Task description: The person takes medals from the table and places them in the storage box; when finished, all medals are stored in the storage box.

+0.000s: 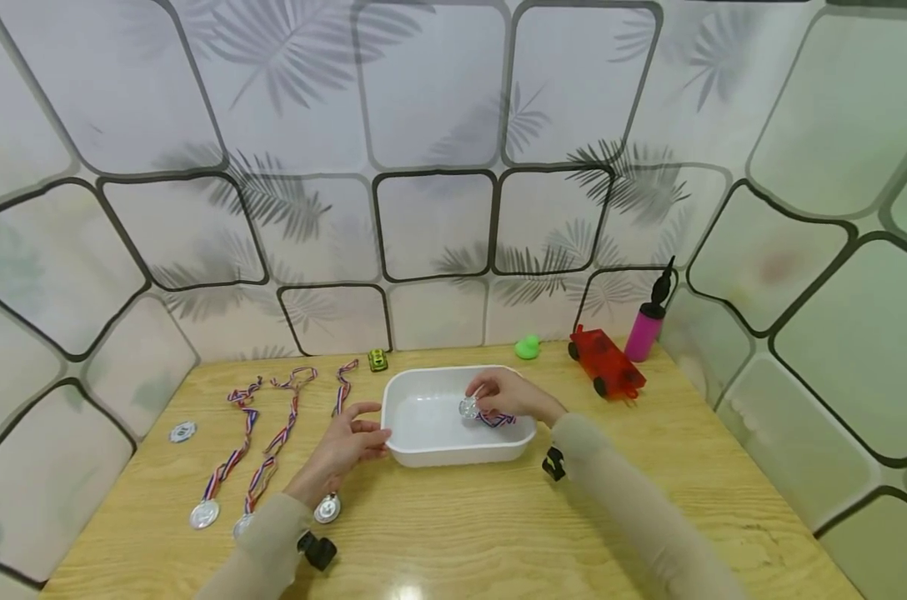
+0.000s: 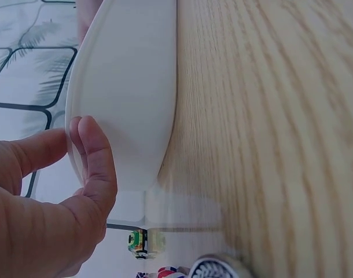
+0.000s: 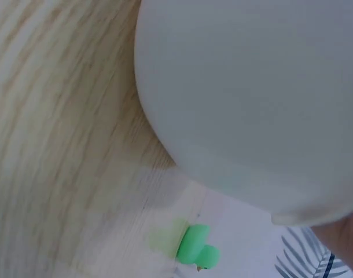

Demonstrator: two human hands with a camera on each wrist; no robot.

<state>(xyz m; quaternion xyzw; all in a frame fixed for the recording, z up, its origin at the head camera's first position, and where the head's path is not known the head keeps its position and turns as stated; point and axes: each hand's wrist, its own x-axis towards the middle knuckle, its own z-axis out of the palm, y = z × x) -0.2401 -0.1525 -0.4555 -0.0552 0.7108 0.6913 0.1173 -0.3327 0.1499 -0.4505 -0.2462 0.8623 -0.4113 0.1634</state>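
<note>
A white plastic basin (image 1: 453, 457) stands on the wooden table. My left hand (image 1: 344, 446) pinches its left rim, and the left wrist view shows the thumb and fingertips (image 2: 96, 136) on either side of the edge. Inside the basin, toward its right end, my right hand (image 1: 509, 393) holds a silver medal (image 1: 468, 407) whose striped ribbon (image 1: 496, 419) lies in the basin. In the right wrist view the basin's outer wall (image 3: 252, 104) hides most of that hand. By my left forearm lies another silver medal (image 1: 328, 508).
Two more medals with ribbons (image 1: 204, 513) lie at the left, one partly behind my sleeve, near a round poker-style chip (image 1: 182, 431). Along the back are a small yellow toy car (image 1: 378, 360), a green duck (image 1: 528, 347), a red toy car (image 1: 607, 365) and a pink pump (image 1: 643, 335).
</note>
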